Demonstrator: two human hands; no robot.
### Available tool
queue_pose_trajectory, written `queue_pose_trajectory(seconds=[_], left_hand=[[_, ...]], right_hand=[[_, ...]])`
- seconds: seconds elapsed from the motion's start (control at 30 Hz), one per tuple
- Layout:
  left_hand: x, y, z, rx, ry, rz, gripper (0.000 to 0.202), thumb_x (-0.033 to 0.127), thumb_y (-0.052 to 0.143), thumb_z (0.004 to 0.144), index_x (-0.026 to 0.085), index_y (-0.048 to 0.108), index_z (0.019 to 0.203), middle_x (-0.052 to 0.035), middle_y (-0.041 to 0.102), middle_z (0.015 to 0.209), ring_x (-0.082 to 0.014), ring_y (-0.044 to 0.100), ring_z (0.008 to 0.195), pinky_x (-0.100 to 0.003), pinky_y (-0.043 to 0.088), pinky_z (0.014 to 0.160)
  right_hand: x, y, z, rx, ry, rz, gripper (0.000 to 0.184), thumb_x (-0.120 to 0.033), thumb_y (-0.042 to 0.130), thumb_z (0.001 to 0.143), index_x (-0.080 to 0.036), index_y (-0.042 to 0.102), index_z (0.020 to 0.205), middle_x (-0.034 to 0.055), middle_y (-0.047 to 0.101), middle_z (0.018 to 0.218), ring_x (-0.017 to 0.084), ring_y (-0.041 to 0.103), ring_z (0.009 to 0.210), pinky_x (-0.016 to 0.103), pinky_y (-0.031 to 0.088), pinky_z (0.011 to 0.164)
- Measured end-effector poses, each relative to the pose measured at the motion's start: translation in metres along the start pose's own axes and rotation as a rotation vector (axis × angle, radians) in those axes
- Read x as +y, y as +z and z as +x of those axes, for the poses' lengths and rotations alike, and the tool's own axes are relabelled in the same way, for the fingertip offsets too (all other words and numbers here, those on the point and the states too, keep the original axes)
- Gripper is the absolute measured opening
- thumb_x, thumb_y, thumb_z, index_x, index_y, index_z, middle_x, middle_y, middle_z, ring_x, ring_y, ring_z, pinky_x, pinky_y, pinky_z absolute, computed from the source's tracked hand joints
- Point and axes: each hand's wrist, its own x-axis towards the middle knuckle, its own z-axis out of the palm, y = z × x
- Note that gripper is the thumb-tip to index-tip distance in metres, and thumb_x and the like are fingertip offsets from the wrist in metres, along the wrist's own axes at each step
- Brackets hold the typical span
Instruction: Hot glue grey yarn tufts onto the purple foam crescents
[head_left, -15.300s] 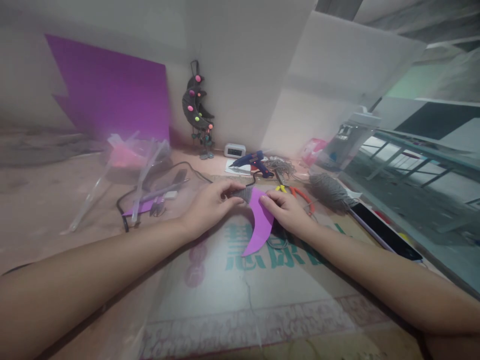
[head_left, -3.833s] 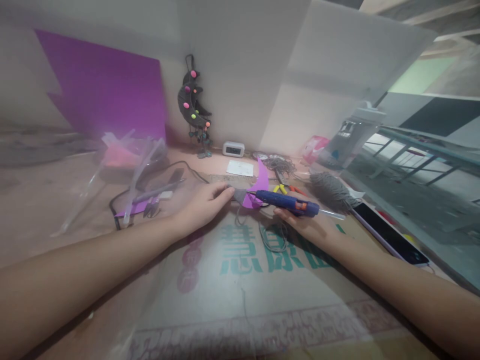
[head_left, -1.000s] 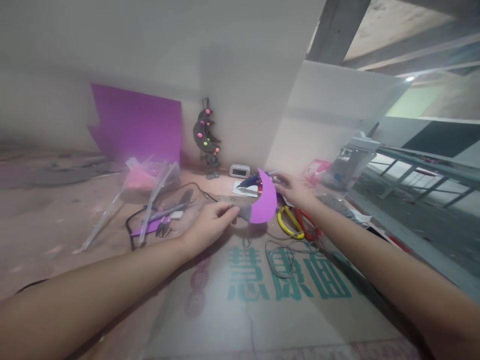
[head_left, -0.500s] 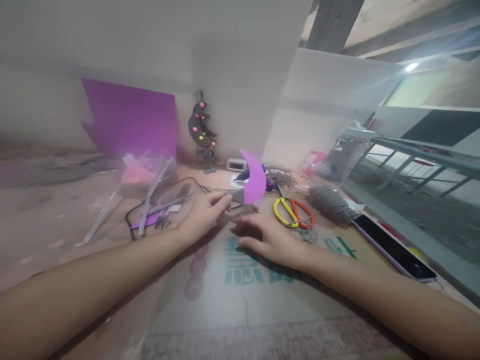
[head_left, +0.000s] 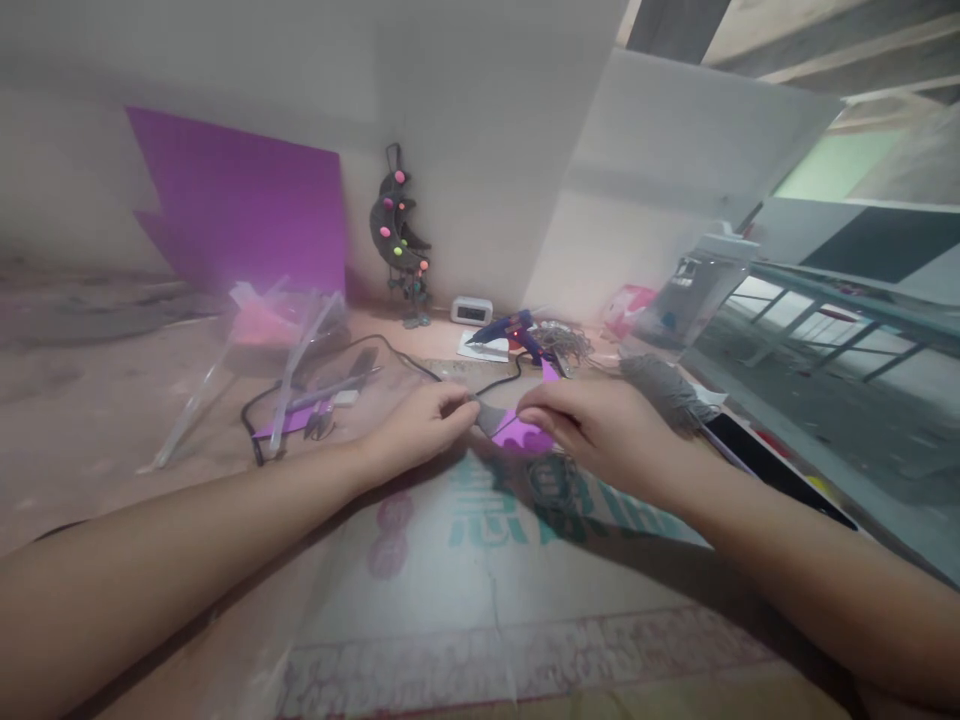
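My left hand (head_left: pixel 431 415) pinches the tip of a purple paper crescent (head_left: pixel 523 436) whose left end is wrapped in grey yarn (head_left: pixel 490 416). Over the crescent's middle, my right hand (head_left: pixel 604 415) has thumb and finger closed on a thin strand of the grey yarn, drawn out from the wrapped end. The crescent lies low above the printed cardboard (head_left: pixel 420 630), and its far tip shows above my right fingers. Part of it is hidden by that hand.
Behind stand a blue glue gun (head_left: pixel 504 329), a small clock (head_left: pixel 472 310), a dark moon ornament with colored dots (head_left: pixel 397 235) and purple sheets (head_left: pixel 255 210). A grey yarn bundle (head_left: pixel 664 388), a phone (head_left: pixel 776 468) and a jug (head_left: pixel 697 290) are right; plastic wrapping (head_left: pixel 289 330) is left.
The crescent has tipped down from upright to nearly flat. My right hand, loosely open before, has risen over it and pinches the strand. The red and yellow scissors are now hidden.
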Motion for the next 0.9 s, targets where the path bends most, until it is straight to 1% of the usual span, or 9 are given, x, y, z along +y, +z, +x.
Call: queue_pose_trajectory(seconds=[0.07,0.13,0.27,0.4,0.53,0.67,0.8,0.9], left_hand=[[0.0,0.0,-0.001,-0.042,-0.012,-0.013,0.028,0.03,0.043,0.086,0.017,0.048,0.062,0.0029,0.049,0.058,-0.0122,0.047,0.058,-0.023,0.032,0.054],[0.001,0.0,-0.001,-0.09,-0.031,-0.071,0.026,0.028,0.042,0.086,0.017,0.05,0.063,0.0023,0.053,0.058,-0.0124,0.049,0.057,-0.023,0.034,0.053],[0.003,0.0,-0.003,-0.143,-0.074,-0.178,0.027,0.03,0.042,0.086,0.017,0.05,0.064,0.0016,0.058,0.058,-0.0119,0.052,0.054,-0.022,0.035,0.052],[0.003,0.0,-0.003,-0.14,-0.079,-0.182,0.027,0.03,0.043,0.086,0.016,0.052,0.064,0.0007,0.059,0.059,-0.0122,0.053,0.055,-0.023,0.037,0.052],[0.003,0.0,-0.003,-0.126,-0.079,-0.178,0.027,0.029,0.043,0.085,0.017,0.051,0.063,0.002,0.057,0.057,-0.0112,0.051,0.053,-0.022,0.036,0.051],[0.003,0.0,-0.003,-0.132,-0.12,-0.223,0.028,0.031,0.044,0.085,0.017,0.048,0.062,0.0039,0.053,0.052,-0.0099,0.047,0.048,-0.021,0.033,0.047],[0.005,0.0,-0.003,-0.125,-0.128,-0.256,0.028,0.033,0.045,0.085,0.017,0.048,0.062,0.004,0.052,0.051,-0.0096,0.047,0.047,-0.021,0.033,0.046],[0.007,0.0,-0.004,-0.136,-0.145,-0.269,0.028,0.034,0.045,0.084,0.017,0.048,0.062,0.0029,0.054,0.054,-0.0093,0.046,0.047,-0.02,0.032,0.044]], right_hand=[[0.005,-0.007,0.001,0.021,-0.011,0.001,0.024,-0.031,0.044,0.093,-0.023,0.067,0.089,0.0017,0.07,0.08,0.015,0.06,0.069,0.025,0.037,0.061],[0.01,-0.012,0.003,0.012,-0.008,0.021,0.023,-0.031,0.047,0.091,-0.022,0.067,0.086,0.0018,0.07,0.08,0.015,0.06,0.069,0.025,0.038,0.061],[0.023,-0.018,0.006,-0.017,0.051,0.063,0.021,-0.034,0.052,0.089,-0.022,0.069,0.085,0.0016,0.07,0.078,0.014,0.059,0.067,0.025,0.038,0.058],[0.037,-0.021,0.009,-0.08,0.107,0.078,0.021,-0.035,0.053,0.088,-0.024,0.07,0.082,0.0003,0.069,0.07,0.014,0.059,0.06,0.026,0.039,0.055],[0.05,-0.025,0.011,-0.12,0.162,0.138,0.02,-0.037,0.055,0.087,-0.025,0.07,0.082,0.0018,0.072,0.079,0.017,0.062,0.068,0.028,0.044,0.059],[0.064,-0.033,0.01,-0.18,0.17,0.161,0.019,-0.038,0.057,0.085,-0.025,0.071,0.083,0.0009,0.072,0.082,0.018,0.063,0.073,0.029,0.045,0.063],[0.076,-0.035,0.009,-0.208,0.202,0.189,0.023,-0.043,0.057,0.084,-0.025,0.072,0.085,0.0013,0.071,0.082,0.017,0.062,0.071,0.027,0.043,0.059],[0.082,-0.031,0.01,-0.266,0.212,0.171,0.025,-0.043,0.056,0.084,-0.023,0.071,0.084,0.0006,0.07,0.074,0.015,0.06,0.064,0.026,0.04,0.055]])
